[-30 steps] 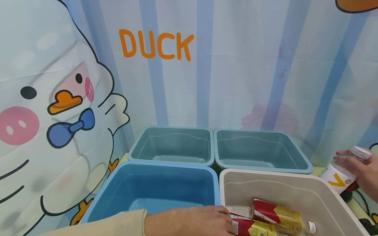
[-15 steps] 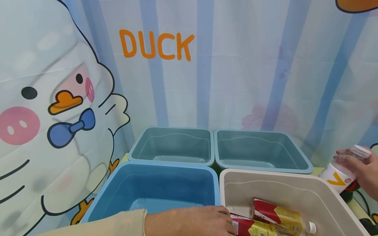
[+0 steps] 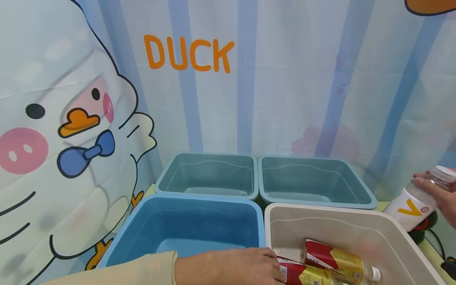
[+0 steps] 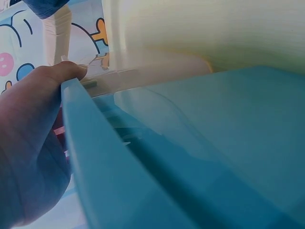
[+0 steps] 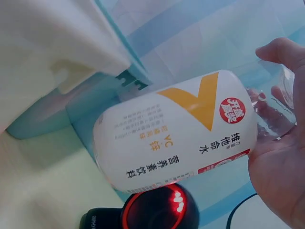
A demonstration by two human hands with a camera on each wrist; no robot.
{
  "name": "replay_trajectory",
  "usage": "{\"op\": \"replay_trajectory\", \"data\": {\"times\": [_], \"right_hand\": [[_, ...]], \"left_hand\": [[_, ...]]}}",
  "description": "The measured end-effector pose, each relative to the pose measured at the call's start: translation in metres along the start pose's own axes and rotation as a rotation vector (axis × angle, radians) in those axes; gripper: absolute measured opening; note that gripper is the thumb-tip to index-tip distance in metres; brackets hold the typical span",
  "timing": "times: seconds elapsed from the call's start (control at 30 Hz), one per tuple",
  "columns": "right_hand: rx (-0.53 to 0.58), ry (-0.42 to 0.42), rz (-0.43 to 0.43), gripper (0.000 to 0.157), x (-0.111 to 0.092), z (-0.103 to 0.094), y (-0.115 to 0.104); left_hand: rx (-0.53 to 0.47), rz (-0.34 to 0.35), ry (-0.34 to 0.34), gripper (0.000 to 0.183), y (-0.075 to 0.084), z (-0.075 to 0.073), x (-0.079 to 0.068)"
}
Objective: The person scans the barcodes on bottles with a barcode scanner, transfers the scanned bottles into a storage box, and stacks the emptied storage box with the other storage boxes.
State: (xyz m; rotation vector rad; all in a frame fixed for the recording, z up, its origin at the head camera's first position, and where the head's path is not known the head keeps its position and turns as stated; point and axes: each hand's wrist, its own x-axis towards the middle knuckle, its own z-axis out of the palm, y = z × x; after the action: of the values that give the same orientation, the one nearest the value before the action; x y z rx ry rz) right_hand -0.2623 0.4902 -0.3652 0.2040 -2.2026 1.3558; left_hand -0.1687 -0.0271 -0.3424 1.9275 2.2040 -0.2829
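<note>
My right hand point(image 3: 438, 196) holds a clear plastic bottle point(image 3: 411, 209) by its neck. The bottle has a white label with a yellow V and a white cap, and tilts beside the beige bin's point(image 3: 324, 211) right rim. In the right wrist view, the thumb and fingers wrap round the clear bottle neck point(image 5: 269, 86). My left hand point(image 3: 231, 267) bends its fingers over the rim between the blue bin point(image 3: 213, 199) and the beige bin; its fingertips are hidden. Close to those fingers lie two bottles with red and yellow labels point(image 3: 335, 259) in the beige bin.
Two teal bins point(image 3: 206, 174) stand side by side behind the front pair. Under the held bottle is a black device with a red glowing ring point(image 5: 159, 207), and a dark cable runs near it. A striped curtain with a duck print point(image 3: 82, 138) hangs behind.
My right hand and the white-labelled bottle have shifted slightly to the right and up, showing more of the label. The left hand stays on the rim.
</note>
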Motion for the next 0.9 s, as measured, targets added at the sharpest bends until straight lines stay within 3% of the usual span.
{"op": "replay_trajectory", "data": {"times": [0.2, 0.4, 0.6, 0.77, 0.9], "right_hand": [[-0.029, 0.018, -0.025, 0.033, 0.005, -0.001, -0.014], [-0.193, 0.075, -0.032, 0.04, 0.009, 0.008, -0.037], [-0.203, 0.017, -0.011, 0.052, 0.01, 0.022, -0.066], [-0.334, -0.038, 0.015, 0.064, 0.014, 0.035, -0.089], [-0.378, -0.075, -0.014, 0.071, 0.016, 0.044, -0.099]], "left_hand": [[-0.04, -0.015, 0.017, 0.065, 0.0, 0.001, -0.001], [-0.035, -0.018, 0.024, 0.066, 0.0, 0.001, -0.002], [-0.038, -0.02, 0.027, 0.066, -0.001, 0.002, -0.001], [-0.044, -0.019, 0.032, 0.066, -0.001, 0.002, -0.001], [-0.048, -0.02, 0.035, 0.066, -0.001, 0.002, -0.001]]}}
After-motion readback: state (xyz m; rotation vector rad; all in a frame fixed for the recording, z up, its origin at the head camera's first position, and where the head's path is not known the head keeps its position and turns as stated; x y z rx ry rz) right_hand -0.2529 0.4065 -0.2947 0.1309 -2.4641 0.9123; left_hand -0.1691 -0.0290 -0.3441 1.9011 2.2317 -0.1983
